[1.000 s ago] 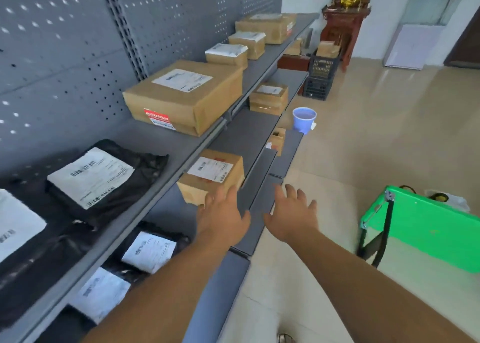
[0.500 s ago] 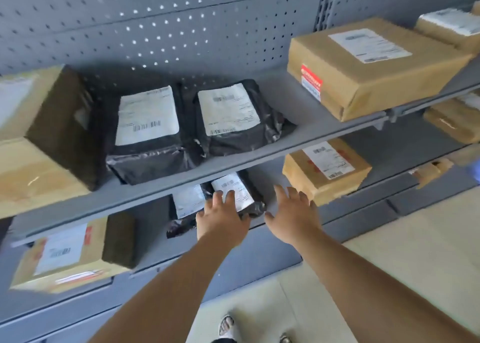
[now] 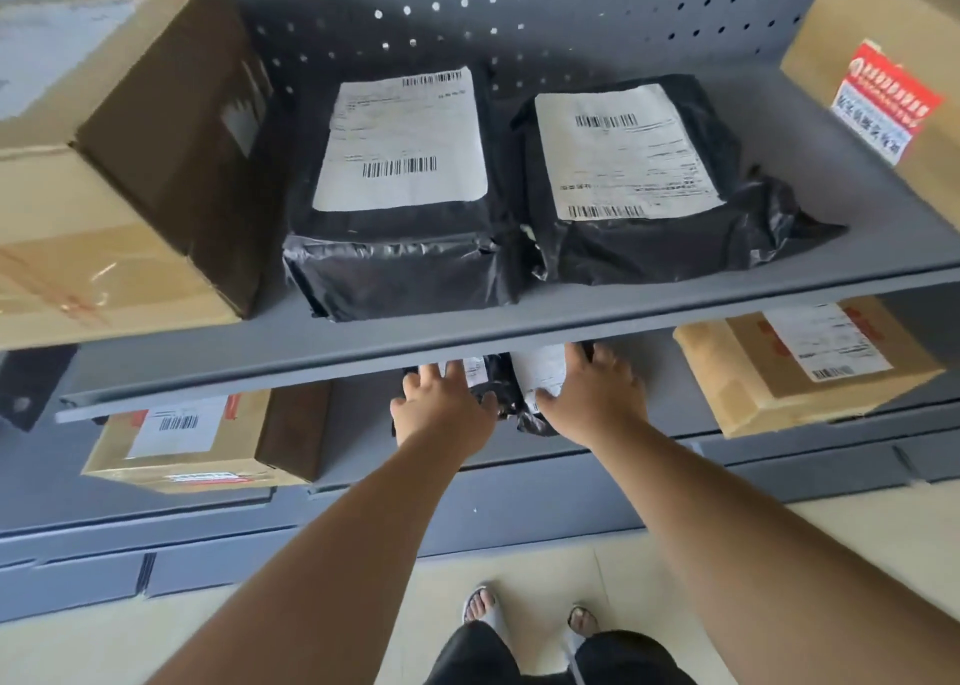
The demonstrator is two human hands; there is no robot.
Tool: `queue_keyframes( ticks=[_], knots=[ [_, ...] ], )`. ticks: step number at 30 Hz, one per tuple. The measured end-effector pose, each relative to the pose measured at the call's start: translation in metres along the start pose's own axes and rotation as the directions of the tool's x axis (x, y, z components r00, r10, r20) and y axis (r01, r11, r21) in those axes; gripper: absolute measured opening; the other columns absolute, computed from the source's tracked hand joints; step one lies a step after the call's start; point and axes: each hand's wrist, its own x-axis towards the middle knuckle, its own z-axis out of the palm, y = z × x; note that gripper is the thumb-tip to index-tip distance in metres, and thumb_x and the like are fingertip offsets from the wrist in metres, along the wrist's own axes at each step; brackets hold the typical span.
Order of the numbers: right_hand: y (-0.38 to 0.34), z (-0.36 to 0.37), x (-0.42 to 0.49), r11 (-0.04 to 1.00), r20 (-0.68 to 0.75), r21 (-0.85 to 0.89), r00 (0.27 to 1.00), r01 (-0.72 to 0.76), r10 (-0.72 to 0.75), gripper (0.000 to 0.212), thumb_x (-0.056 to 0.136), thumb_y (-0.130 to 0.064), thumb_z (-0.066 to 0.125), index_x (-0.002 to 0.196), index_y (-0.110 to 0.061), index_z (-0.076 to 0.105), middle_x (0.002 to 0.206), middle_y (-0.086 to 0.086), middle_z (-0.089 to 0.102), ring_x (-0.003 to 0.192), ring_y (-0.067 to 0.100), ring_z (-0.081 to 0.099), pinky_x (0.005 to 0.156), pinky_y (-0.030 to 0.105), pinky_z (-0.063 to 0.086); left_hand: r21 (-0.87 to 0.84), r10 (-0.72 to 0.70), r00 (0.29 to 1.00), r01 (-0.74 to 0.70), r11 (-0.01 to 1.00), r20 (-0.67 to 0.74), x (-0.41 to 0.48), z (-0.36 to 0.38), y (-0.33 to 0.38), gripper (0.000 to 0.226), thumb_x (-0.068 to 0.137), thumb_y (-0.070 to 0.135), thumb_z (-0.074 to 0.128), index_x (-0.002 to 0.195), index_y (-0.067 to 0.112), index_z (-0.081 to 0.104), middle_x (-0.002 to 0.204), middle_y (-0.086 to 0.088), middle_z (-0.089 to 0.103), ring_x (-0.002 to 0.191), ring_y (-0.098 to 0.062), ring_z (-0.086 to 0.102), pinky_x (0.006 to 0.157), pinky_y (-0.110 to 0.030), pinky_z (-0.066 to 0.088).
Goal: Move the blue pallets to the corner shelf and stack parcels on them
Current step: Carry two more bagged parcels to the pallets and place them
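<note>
Two black bag parcels with white labels lie on the lower grey shelf, mostly hidden under the upper shelf's front edge. My left hand rests on the left one with its fingers spread. On the right parcel's white label lies my right hand, its fingertips hidden beneath the shelf edge. Neither hand visibly curls round a parcel. No blue pallet is in view.
The upper shelf carries two more black parcels, a large cardboard box at left and another box at right. On the lower shelf stand cardboard boxes either side of my hands. Below is tiled floor.
The view has swung left from the long aisle to face the shelves and moved closer. Both hands have reached forward under the upper shelf onto the black parcels.
</note>
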Motion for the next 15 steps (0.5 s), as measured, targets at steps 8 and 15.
queue_keyframes(
  ticks=[8, 15],
  knots=[
    [-0.006, 0.038, 0.041, 0.999, 0.125, -0.041, 0.992, 0.017, -0.012, 0.112, 0.074, -0.083, 0.053, 0.159, -0.034, -0.001, 0.167, 0.015, -0.009, 0.150, 0.048, 0.003, 0.115, 0.064, 0.017, -0.058, -0.091, 0.996, 0.091, 0.994, 0.002, 0.047, 0.043, 0.015, 0.078, 0.090, 0.073, 0.037, 0.157, 0.040, 0.016, 0.169, 0.000, 0.004, 0.152, -0.037, 0.008, 0.115, -0.063, 0.020],
    [-0.003, 0.061, 0.063, 0.999, 0.051, 0.006, 0.997, 0.053, -0.053, 0.108, 0.069, -0.074, 0.066, 0.154, -0.036, 0.012, 0.166, 0.015, -0.003, 0.140, 0.043, 0.026, 0.109, 0.053, 0.031, -0.065, -0.084, 0.994, 0.080, 0.995, -0.070, 0.073, 0.070, 0.010, 0.072, 0.088, 0.068, 0.050, 0.150, 0.050, 0.017, 0.167, 0.002, -0.001, 0.150, -0.040, 0.008, 0.113, -0.065, 0.026]
  ],
)
